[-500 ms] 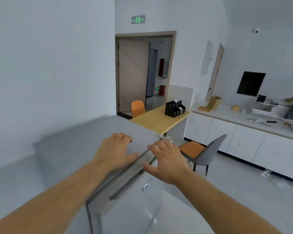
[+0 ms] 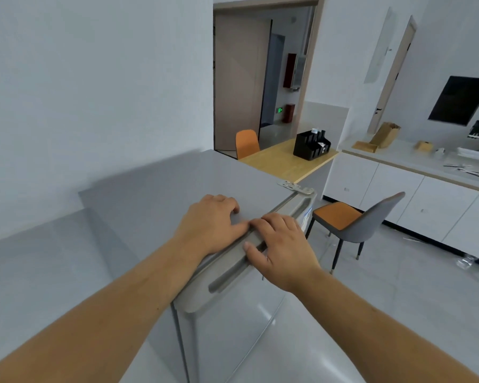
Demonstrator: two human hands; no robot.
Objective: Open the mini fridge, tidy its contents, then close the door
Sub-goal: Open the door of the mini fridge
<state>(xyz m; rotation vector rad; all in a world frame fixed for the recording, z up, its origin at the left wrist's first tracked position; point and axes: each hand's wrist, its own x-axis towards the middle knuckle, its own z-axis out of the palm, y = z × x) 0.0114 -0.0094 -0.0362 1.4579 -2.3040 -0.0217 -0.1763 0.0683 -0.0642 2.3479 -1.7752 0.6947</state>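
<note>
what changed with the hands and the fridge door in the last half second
The right hand slid along the top of the fridge door toward the left hand, so the two now touch, with its thumb hooked into the handle groove. The left hand stayed flat on the fridge top. The door looks shut, as before.

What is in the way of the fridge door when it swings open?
Maybe the grey and orange chair. It stands on the floor just beyond the door's hinge side. Both hands, left and right, already rest on the door's top edge, nothing between.
</note>
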